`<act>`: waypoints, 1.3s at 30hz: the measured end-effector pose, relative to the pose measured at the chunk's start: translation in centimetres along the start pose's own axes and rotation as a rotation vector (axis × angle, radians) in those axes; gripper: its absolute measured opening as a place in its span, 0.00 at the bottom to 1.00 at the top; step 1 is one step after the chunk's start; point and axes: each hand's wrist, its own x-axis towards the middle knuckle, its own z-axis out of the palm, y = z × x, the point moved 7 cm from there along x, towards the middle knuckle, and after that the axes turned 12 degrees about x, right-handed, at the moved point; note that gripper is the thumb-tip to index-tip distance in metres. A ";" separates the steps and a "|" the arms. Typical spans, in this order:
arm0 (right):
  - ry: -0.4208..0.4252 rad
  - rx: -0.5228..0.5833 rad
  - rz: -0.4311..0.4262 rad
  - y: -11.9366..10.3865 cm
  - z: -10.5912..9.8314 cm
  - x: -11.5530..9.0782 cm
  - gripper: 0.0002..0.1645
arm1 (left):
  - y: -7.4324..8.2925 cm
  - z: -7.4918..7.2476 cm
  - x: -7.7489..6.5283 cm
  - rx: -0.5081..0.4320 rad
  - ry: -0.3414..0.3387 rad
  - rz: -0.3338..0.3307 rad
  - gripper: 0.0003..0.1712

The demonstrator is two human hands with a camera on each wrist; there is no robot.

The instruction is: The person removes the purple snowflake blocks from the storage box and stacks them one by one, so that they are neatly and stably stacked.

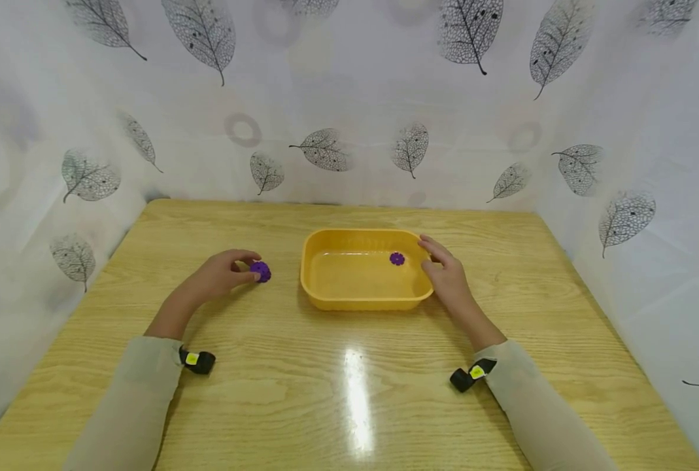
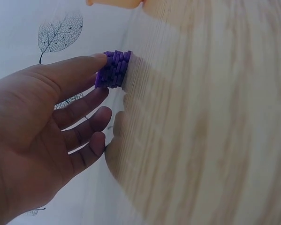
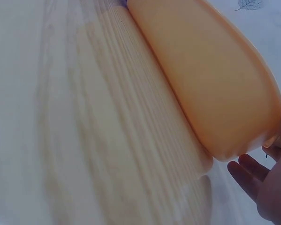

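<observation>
A short stack of purple flower-shaped discs is pinched between the thumb and forefinger of my left hand. In the left wrist view, the stack is at the tabletop, and the other fingers are spread below it. To its right stands a yellow plastic basin with rounded corners. One purple flower-shaped disc lies inside, toward the right end. My right hand holds the basin's right rim, thumb and fingertips over the edge. Fingers show beside the basin's end wall in the right wrist view.
Everything rests on a wood-grain table with a bright light reflection near the front. A white curtain printed with leaf skeletons surrounds the back and sides. Both sleeves carry a black wrist camera.
</observation>
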 end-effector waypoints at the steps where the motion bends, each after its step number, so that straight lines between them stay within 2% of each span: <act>1: 0.000 -0.003 -0.001 0.0 0.0 0.0 0.26 | 0.0 0.0 0.0 -0.001 -0.001 0.001 0.30; 21: 0.012 -0.006 -0.005 -0.1 -0.5 0.0 0.26 | 0.7 0.0 0.1 -0.003 -0.016 0.011 0.32; 28: -0.004 0.014 0.009 -0.5 -0.2 0.1 0.26 | 1.1 -0.8 -0.2 0.011 0.004 0.017 0.34; 32: -0.021 0.010 0.015 -2.6 0.2 -0.5 0.26 | 2.7 -1.9 0.0 0.016 0.046 0.044 0.35; 35: -0.026 -0.005 0.013 -4.1 0.5 -1.1 0.26 | 4.6 -2.3 0.6 0.005 0.064 0.091 0.35; 39: -0.024 0.000 0.016 -4.4 0.6 -1.3 0.26 | 7.3 -2.3 1.9 -0.021 0.062 0.152 0.33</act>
